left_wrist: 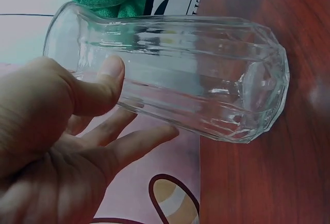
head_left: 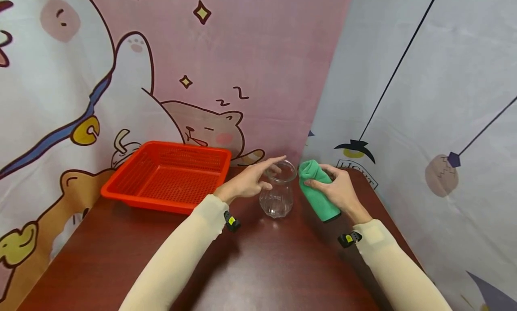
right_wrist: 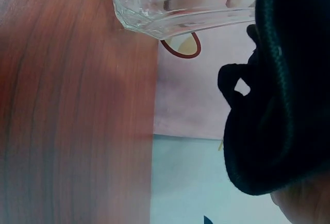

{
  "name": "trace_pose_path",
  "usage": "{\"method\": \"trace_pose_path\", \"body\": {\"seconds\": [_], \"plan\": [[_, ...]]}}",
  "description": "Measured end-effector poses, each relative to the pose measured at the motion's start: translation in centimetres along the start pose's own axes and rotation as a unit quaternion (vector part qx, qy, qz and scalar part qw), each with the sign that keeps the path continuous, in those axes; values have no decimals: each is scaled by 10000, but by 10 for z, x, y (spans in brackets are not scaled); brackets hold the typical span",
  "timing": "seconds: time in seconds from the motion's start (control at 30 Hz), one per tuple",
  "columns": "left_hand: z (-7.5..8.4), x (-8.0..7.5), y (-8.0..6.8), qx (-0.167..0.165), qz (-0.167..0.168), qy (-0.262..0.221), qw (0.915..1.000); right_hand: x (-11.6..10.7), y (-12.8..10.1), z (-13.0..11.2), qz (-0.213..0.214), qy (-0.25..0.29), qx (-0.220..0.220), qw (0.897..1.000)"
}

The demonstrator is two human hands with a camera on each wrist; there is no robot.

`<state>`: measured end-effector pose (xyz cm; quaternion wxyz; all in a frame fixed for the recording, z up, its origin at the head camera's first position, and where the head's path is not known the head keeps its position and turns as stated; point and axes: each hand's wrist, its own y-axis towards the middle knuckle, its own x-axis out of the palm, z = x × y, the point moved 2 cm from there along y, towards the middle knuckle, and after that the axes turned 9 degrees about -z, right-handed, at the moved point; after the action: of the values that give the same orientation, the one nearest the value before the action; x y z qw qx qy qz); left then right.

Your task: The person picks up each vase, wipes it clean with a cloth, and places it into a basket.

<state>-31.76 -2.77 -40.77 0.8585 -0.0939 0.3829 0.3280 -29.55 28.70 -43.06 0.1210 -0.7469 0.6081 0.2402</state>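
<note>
Two things share the dark reddish-brown wooden desk [head_left: 282, 266] with the hands: a shallow red plastic mesh basket [head_left: 168, 176] and a clear ribbed glass jar [head_left: 278, 192]. The basket sits at the back left, against the pink cartoon-cat backdrop [head_left: 242, 68], well apart from the jar, and nothing shows inside it. A pale grey printed cloth wall [head_left: 424, 100] closes off the right side, meeting the pink backdrop in the corner just behind the jar.

The jar stands upright near the middle back of the desk, mouth up, and looks to hold nothing. The left hand [head_left: 252, 178] is at its rim from the left with fingers spread and nearly straight; the left wrist view shows the thumb [left_wrist: 105, 87] against the glass near the mouth, the other fingers loose below it. Just right of the jar, the right hand [head_left: 337, 190] grips a rolled green microfibre cloth [head_left: 317, 190], fingers curled round it, its upper end close to the jar's rim. Nothing lies between the cloth and the jar.
</note>
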Motion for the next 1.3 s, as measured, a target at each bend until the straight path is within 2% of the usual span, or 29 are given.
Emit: {"method": "trace_pose_path", "body": {"seconds": [0.13, 0.33, 0.47, 0.6, 0.8, 0.93, 1.1, 1.3], "plan": [[0, 3, -4, -58, 99, -255, 9996, 2, -1, -3, -40, -84, 2, 10000], [0, 14, -3, -41, 781, -262, 9966, 5, -1, 0, -95, -24, -159, 9998], [-2, 18, -3, -39, 989, -211, 9949, 14, -1, -4, -180, 151, -441, 9988], [-6, 15, -6, -37, 965, -190, 9951, 27, 1, -8, -238, 163, -720, 9970], [-8, 7, -11, -42, 764, -74, 9970, 45, 3, -13, 59, -356, -977, 9946], [-11, 3, -13, -146, 747, -63, 9971, 55, 7, -16, 187, -403, -1076, 9932], [-13, 4, -14, -194, 738, -19, 9971, 63, 11, -17, 236, -499, -1063, 9928], [-12, 5, -13, -161, 762, -68, 9969, 62, 11, -19, 98, -677, -892, 9937]]}}
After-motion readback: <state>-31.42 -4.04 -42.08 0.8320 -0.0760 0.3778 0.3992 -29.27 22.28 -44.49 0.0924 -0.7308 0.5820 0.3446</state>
